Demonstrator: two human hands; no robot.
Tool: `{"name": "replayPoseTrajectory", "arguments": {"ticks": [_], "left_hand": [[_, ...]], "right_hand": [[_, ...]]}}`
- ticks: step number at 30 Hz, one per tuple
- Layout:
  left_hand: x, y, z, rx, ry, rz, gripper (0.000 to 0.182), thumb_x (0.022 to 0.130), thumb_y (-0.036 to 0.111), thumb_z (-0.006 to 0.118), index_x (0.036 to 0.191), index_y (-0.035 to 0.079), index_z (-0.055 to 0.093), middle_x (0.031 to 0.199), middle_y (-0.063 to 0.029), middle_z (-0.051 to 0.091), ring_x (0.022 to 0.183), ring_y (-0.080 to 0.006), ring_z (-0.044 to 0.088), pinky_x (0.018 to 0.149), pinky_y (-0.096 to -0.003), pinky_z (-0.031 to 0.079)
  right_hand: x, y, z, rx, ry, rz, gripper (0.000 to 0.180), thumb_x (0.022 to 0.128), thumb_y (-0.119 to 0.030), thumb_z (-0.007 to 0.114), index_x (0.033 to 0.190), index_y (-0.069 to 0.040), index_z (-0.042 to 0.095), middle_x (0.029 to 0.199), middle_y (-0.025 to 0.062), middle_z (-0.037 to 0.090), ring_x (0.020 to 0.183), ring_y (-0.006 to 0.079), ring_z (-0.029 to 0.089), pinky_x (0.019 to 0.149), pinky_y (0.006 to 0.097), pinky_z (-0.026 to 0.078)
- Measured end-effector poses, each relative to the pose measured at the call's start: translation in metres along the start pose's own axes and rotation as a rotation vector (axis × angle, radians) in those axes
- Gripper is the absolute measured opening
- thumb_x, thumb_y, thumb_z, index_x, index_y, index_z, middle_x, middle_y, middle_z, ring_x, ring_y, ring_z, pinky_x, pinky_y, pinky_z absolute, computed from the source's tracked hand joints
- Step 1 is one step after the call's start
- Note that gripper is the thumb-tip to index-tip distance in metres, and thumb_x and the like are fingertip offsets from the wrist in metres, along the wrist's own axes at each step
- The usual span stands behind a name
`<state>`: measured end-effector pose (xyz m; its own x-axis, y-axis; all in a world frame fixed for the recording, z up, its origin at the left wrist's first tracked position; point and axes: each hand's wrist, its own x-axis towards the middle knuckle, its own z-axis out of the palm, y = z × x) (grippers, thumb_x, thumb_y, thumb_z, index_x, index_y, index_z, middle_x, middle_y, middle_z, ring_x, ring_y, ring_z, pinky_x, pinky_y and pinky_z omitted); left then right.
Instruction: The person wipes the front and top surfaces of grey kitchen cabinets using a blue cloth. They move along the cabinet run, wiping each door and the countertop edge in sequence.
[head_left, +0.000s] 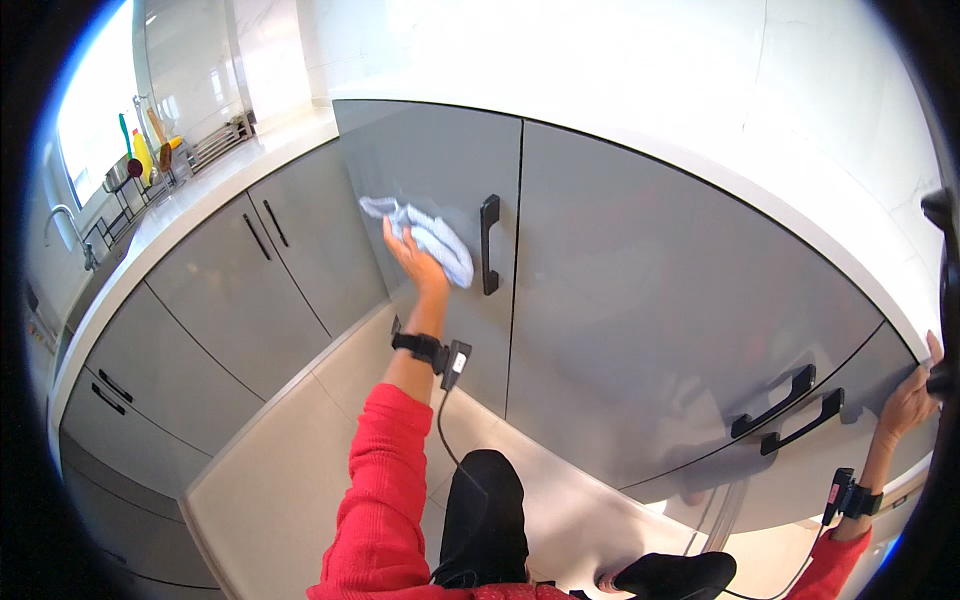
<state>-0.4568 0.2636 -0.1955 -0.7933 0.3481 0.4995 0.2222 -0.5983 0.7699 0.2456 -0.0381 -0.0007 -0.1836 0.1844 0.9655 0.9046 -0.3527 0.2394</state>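
Note:
A light blue cloth (442, 241) is pressed by my left hand (417, 262) against the grey cabinet door (450, 157), just left of its black handle (489, 244). Part of the cloth hangs out past my fingertips. Over at the far right, my right hand (909, 405) rests at the edge of the white countertop (855, 270), beyond two more black handles (802, 435); its fingertips are partly hidden by a dark shape at the rim. A black strap with a small cabled device sits on each wrist.
Grey lower cabinets (217, 300) curve along the left under a white counter. A faucet (64, 225), a wire rack and utensils, among them a yellow bottle (142, 156), stand near the window. Beige floor tiles (300, 465) and my bent knees (484, 517) are below.

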Motion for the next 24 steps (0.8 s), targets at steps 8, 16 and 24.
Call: {"name": "replayPoseTrajectory", "arguments": {"ticks": [8,16,24], "left_hand": [[-0.181,-0.034,-0.032,-0.009,0.116,-0.431,0.05,0.104,0.025,0.037,0.148,0.002,0.031,0.152,-0.0206,0.031,0.14,-0.035,0.032,0.115,-0.0442,0.025],[-0.264,0.104,0.0,0.134,-0.3,0.089,0.052,0.097,0.012,0.043,0.146,-0.004,0.031,0.149,-0.0272,0.03,0.143,-0.0427,0.022,0.117,-0.0487,0.016],[-0.13,0.172,0.053,0.038,-0.345,0.537,0.046,0.095,0.006,0.046,0.139,-0.007,0.042,0.148,-0.0248,0.037,0.141,-0.0468,0.028,0.116,-0.0531,0.022]], "right_hand": [[0.002,-0.004,0.003,0.072,0.037,0.038,0.044,0.105,-0.03,0.027,0.124,-0.015,0.064,0.121,0.0072,0.065,0.108,0.0266,0.061,0.099,0.0365,0.044],[0.001,0.004,0.003,-0.215,0.03,-0.105,0.044,0.105,-0.031,0.025,0.128,-0.022,0.061,0.126,0.0013,0.064,0.12,0.0236,0.054,0.112,0.0386,0.033],[0.001,-0.004,0.0,-0.169,-0.007,-0.058,0.043,0.106,-0.031,0.024,0.129,-0.024,0.06,0.129,-0.0009,0.062,0.124,0.0222,0.051,0.115,0.0376,0.028]]}}
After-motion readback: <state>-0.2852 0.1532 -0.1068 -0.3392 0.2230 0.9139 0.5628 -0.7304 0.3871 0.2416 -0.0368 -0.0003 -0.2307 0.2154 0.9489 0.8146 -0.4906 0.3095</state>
